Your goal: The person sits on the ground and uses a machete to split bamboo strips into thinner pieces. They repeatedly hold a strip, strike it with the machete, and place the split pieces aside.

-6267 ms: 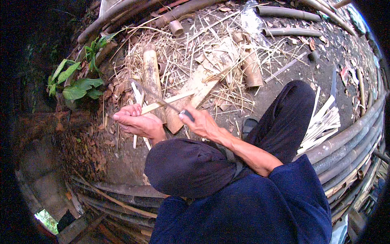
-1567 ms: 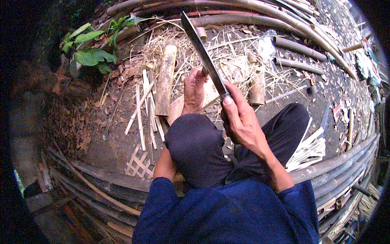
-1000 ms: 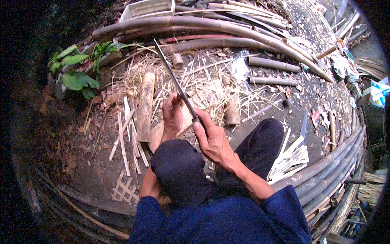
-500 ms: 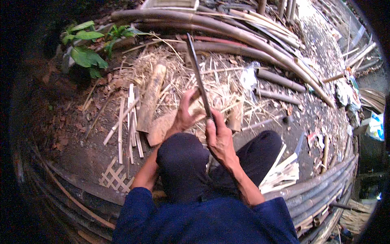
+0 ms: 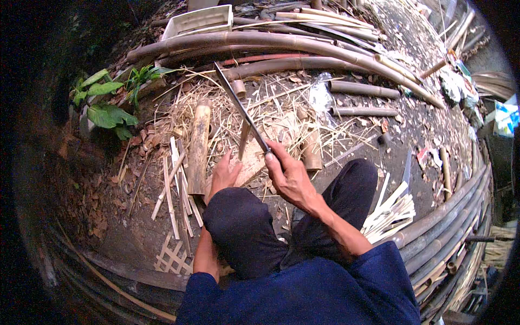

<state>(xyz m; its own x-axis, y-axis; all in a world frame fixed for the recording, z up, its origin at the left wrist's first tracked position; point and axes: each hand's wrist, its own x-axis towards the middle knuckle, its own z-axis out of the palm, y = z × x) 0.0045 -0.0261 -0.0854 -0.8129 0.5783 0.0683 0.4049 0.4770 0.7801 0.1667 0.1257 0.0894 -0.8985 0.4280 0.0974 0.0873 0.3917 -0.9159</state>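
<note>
Okay, right hand [image 5: 292, 183] is gripping knife [image 5: 242, 111], blade pointing far left; left hand [image 5: 223, 174] is hanging apart, fingers spread, just beside stick [image 5: 244, 140] at centre (contact: can't tell). Strips [image 5: 170, 197] are lying left, bundle [image 5: 389, 218] right, seemingly done; stick is looking unfinished.

A knife [image 5: 238, 105], in the right grip [image 5: 292, 181], slanted above a board [image 5: 252, 162] among shavings [image 5: 284, 116]. A bamboo section [image 5: 199, 149] lay to the board's left, loose strips [image 5: 169, 195] farther left, a lattice [image 5: 173, 257] by their near ends. Poles [image 5: 260, 39] stretched beyond, a crate [image 5: 197, 27] behind them; a bundle [image 5: 392, 214] lay right.
</note>
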